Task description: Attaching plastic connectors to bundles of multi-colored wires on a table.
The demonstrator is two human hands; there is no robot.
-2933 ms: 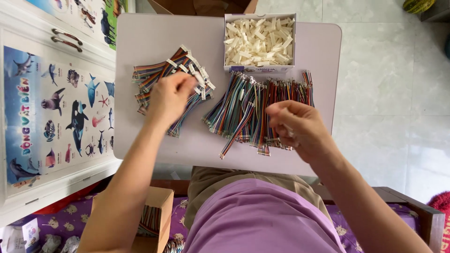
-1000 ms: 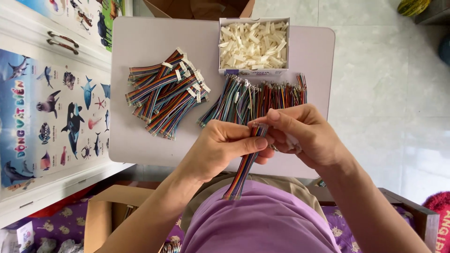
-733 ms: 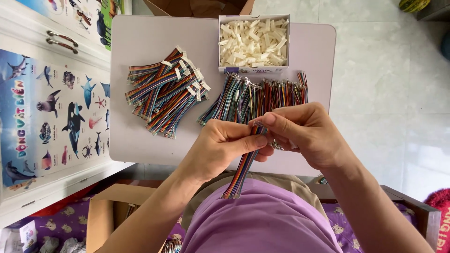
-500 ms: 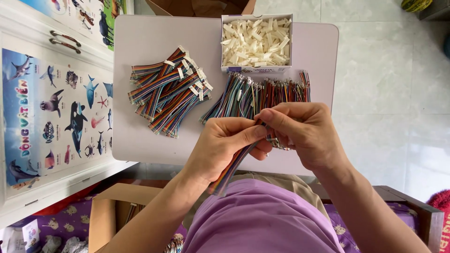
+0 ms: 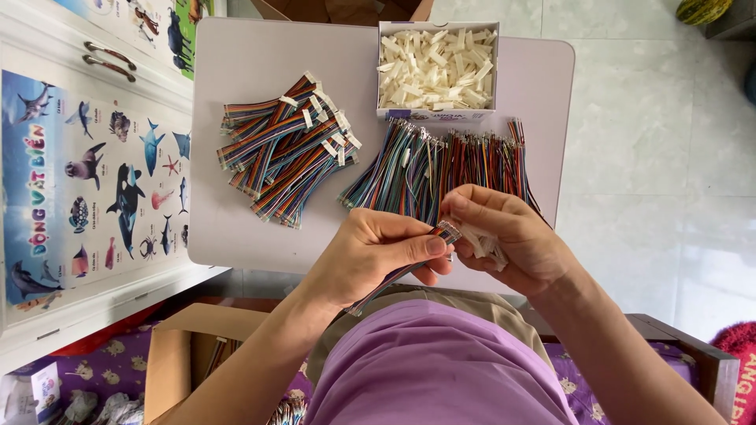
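A: Pinching a multicoloured ribbon cable (image 5: 398, 271) near its tip, the left hand (image 5: 366, 260) has thumb and fingers clamped on it; the cable trails down toward the lap.

B: And the right hand (image 5: 516, 240)?

A: Curled shut around a few white plastic connectors (image 5: 484, 240), its fingertips meeting the cable's end just above the near edge of the surface (image 5: 236, 220).

B: Step in hand, by your reading?

A: Seating a connector on the wire ends, I judge. The next move calls for lining the tip up squarely with the housing and pushing straight.

B: Pose?

A: Both forearms rise from the lap, wrists bent inward, hands touching. Behind them lie loose wires (image 5: 441, 169), finished bundles (image 5: 287, 153) and a box of connectors (image 5: 437, 71).
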